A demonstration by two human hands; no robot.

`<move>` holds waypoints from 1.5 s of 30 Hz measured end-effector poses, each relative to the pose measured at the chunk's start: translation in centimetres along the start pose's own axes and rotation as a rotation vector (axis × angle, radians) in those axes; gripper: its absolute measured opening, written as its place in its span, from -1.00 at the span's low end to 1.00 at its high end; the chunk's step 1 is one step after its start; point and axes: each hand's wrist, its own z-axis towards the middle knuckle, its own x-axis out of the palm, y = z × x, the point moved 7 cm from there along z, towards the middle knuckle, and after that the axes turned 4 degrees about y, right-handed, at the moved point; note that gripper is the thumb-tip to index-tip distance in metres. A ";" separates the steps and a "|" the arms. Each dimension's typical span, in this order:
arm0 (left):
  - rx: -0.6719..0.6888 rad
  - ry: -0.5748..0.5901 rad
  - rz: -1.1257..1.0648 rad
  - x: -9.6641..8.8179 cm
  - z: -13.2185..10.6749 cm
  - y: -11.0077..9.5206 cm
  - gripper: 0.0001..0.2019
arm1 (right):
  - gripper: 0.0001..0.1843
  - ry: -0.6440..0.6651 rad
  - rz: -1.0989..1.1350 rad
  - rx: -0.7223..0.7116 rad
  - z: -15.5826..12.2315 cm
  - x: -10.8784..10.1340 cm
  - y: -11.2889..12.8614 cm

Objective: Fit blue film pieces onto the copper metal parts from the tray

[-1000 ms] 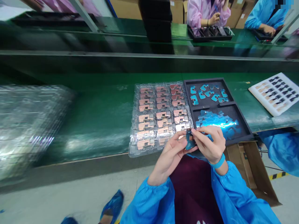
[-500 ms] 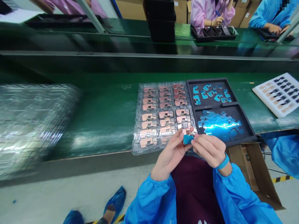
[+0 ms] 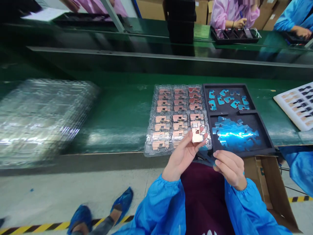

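Observation:
My left hand (image 3: 182,155) grips a small copper-coloured circuit board (image 3: 197,134) by its edges, above the near right corner of a clear plastic tray (image 3: 149,150). Rows of similar boards (image 3: 160,144) lie in that tray. Lower and to the right, my right hand (image 3: 230,165) has thumb and fingertips pinched on a thin, see-through blue film (image 3: 206,156), which hangs toward the left, apart from the board. Beside the clear tray is a black tray (image 3: 207,114): blue-covered boards (image 3: 228,99) occupy its far compartment, and a pile of blue film pieces (image 3: 234,135) fills the near one.
Stacked clear trays (image 3: 44,120), blurred, stand at the left on the green bench (image 3: 119,120). A white foam tray (image 3: 297,104) is at the right. An open cardboard box (image 3: 266,186) sits below the bench edge. Co-workers sit across the bench.
The blue film has come off the board in my left hand. My right hand has moved down and right with the film, away from the board. The whole view has shifted slightly.

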 end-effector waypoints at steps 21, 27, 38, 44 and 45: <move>0.686 -0.087 1.914 -3.1 4.7 -11.1 -0.78 | -0.50 0.347 -0.283 0.665 0.4 -3.1 -18.8; 0.875 0.023 1.986 -2.9 2.0 -9.4 -0.75 | -0.61 0.538 -0.257 0.731 3.2 0.1 -24.6; 1.036 0.012 1.965 -2.3 0.4 -9.6 -0.75 | -0.66 0.766 -0.327 1.036 2.4 10.5 -28.7; 1.181 -0.047 1.820 0.2 -2.5 -10.6 -0.80 | -0.61 0.747 -0.302 1.181 2.0 11.2 -29.9; 1.193 -0.036 1.802 0.6 -2.8 -10.5 -0.80 | -0.58 0.729 -0.289 1.200 1.9 11.2 -29.8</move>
